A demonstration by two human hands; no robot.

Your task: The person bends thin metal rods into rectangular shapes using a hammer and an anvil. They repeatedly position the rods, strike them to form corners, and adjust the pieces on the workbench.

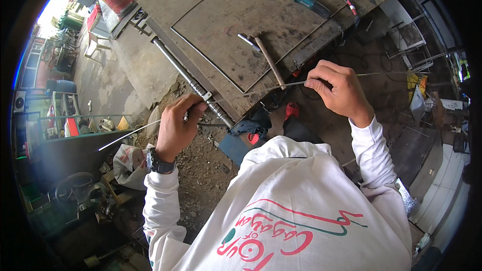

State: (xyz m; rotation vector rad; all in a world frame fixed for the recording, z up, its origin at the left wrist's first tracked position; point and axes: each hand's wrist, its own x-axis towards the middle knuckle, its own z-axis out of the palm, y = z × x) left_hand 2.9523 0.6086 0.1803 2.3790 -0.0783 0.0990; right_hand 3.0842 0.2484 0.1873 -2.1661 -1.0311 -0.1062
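A long, thin metal rod (246, 93) runs across in front of me, above the near edge of the worktable (221, 30). My left hand (176, 124) is closed around it, and one end sticks out past that hand to the lower left. Farther along, my right hand (337, 90) pinches the rod between thumb and fingers. Beyond my right hand the rod continues toward the right side, where its end is hard to make out. Below the rod on the tabletop, a hammer (270, 62) lies with its wooden handle toward me.
An angle grinder (306, 0) and a red-handled tool with a cable (351, 8) lie at the table's far right. Bent thin bars rest on the tabletop. A thick metal shaft with a coiled end (188, 78) runs along the left edge. Metal frames (409, 37) stand at right.
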